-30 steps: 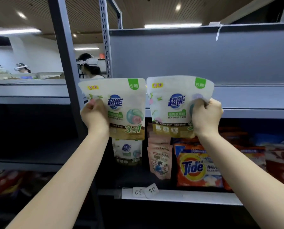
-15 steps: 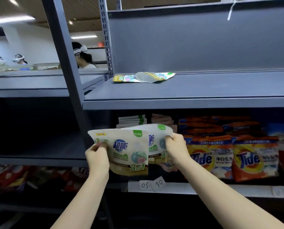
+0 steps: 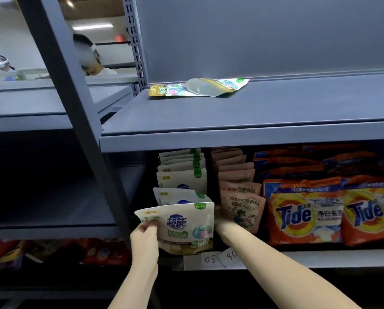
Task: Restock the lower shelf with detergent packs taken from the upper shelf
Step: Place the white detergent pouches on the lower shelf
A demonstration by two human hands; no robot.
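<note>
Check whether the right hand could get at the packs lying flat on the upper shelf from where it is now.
Probably yes. The right hand sits low beside the held pack, but the flat packs lie in the open on the upper shelf with nothing in front; it must first draw back clear of that shelf's edge.

Both bare forearms rose from the bottom edge of the frame and converged toward the lower centre. The left forearm climbed almost straight up from the bottom centre-left, ending in the left hand (image 3: 144,235), which sat just left of centre with its back toward the camera, its fingers curled upward and pinching the left edge of a detergent pack (image 3: 182,228). The right forearm ran diagonally from the lower right corner up and leftward, a longer stretch of it in view. The right hand (image 3: 220,216) was blurred and partly hidden behind that pack, so its grip could not be made out.
</note>
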